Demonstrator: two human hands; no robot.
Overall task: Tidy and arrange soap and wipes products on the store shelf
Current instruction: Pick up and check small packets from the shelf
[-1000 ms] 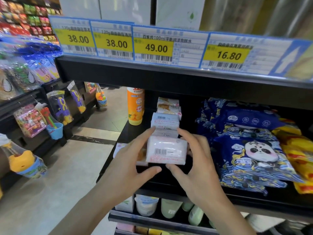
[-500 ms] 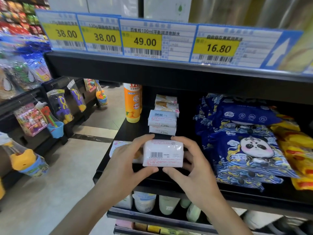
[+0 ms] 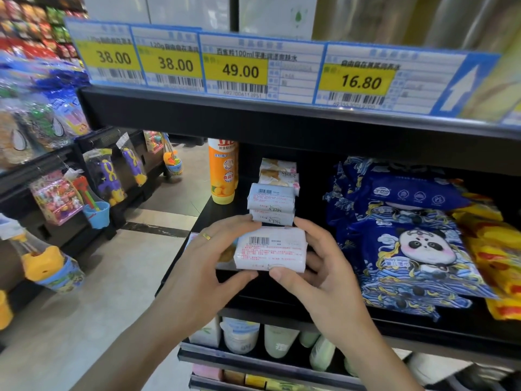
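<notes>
From the head camera I see both hands on one white soap bar (image 3: 271,249), barcode side up, held at the front of the black shelf (image 3: 197,221). My left hand (image 3: 208,261) pinches its left end between thumb and fingers; my right hand (image 3: 318,266) curls round the right end. Just behind it sits a stack of soap bars (image 3: 272,204), with an orange bottle (image 3: 223,172) to the left and blue panda wipes (image 3: 417,249) to the right.
</notes>
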